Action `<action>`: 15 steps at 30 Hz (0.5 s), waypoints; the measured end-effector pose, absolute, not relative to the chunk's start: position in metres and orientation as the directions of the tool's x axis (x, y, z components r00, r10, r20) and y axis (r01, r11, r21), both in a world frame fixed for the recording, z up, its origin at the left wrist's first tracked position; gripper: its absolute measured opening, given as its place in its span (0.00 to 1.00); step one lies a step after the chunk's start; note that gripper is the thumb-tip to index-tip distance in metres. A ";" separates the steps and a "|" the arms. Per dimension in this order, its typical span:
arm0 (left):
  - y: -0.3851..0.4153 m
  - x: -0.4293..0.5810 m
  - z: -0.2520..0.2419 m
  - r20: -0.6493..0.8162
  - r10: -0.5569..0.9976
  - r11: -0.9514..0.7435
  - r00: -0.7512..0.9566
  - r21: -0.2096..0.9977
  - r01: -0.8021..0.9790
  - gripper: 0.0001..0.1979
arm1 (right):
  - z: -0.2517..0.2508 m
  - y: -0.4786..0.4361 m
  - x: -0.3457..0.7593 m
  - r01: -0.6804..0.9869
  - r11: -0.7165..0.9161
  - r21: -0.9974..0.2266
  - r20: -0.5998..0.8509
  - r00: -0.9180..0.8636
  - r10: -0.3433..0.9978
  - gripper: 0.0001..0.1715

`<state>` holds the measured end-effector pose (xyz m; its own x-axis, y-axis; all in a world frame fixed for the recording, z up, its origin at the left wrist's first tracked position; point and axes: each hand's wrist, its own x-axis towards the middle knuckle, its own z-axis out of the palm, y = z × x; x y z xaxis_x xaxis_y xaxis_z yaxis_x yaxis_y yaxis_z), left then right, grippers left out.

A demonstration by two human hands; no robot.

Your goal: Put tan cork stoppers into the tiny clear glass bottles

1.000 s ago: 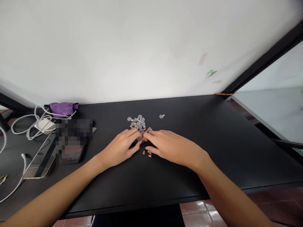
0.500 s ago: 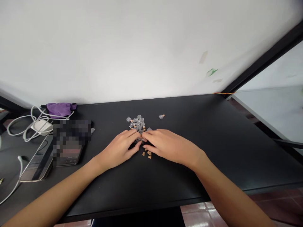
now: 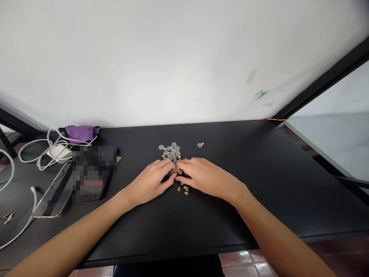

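A pile of tiny clear glass bottles (image 3: pixel 170 151) with cork stoppers lies mid-table on the black desk (image 3: pixel 259 184). My left hand (image 3: pixel 150 182) and my right hand (image 3: pixel 206 177) meet just in front of the pile, fingertips pinched together on one small glass bottle (image 3: pixel 173 171) between them. A few loose corks (image 3: pixel 183 188) lie under my right hand's fingers. One corked bottle (image 3: pixel 200 145) sits alone to the right of the pile.
At the left lie a blurred-out dark device (image 3: pixel 92 173), a silver laptop edge (image 3: pixel 53 196), white cables with a charger (image 3: pixel 56 152) and a purple cloth (image 3: pixel 81 132). A white wall stands behind. The desk's front edge runs near my forearms, tiled floor below.
My hands stay pinched together at the same spot by the pile; only the camera view shifts slightly. Fingertips have closed a little tighter.
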<state>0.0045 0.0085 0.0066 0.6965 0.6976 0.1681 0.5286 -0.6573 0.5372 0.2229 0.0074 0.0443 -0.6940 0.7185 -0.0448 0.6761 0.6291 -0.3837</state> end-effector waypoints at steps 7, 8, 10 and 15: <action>0.008 0.003 0.007 0.184 0.684 -0.677 0.706 0.520 0.520 0.06 | 0.048 0.013 0.228 0.679 0.510 -0.528 -0.157 -0.669 0.727 0.13; 0.007 0.003 0.007 0.191 0.682 -0.683 0.706 0.511 0.522 0.06 | 0.049 0.017 0.230 0.673 0.483 -0.560 -0.193 -0.673 0.714 0.13; 0.007 0.003 0.006 0.202 0.681 -0.691 0.704 0.496 0.526 0.06 | 0.051 0.026 0.233 0.649 0.449 -0.615 -0.245 -0.698 0.673 0.10; 0.007 0.002 0.006 0.234 0.678 -0.702 0.696 0.487 0.520 0.06 | 0.051 0.047 0.231 0.660 0.464 -0.592 -0.204 -0.679 0.705 0.10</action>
